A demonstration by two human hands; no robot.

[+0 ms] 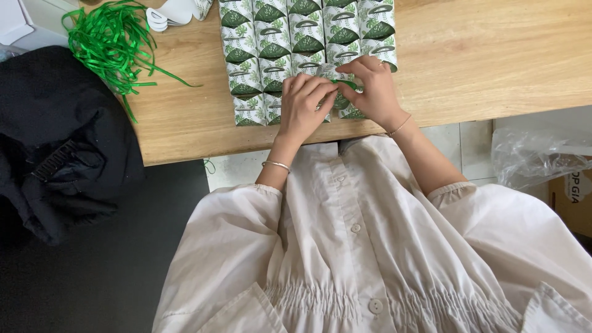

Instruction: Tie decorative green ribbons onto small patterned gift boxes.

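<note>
Soft, even daylight fills the room; the pale wooden surface shows faint shadows (no glare), everything reasonably sharp.

Two hands, the left hand and the right hand. About twenty small green-and-white leafy paper boxes, some hidden. One pile of green ribbons. One black bag.

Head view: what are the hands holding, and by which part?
Both hands, left and right, pinch a thin green ribbon between their fingertips, over the top of a small leaf-printed box in the front row.
</note>
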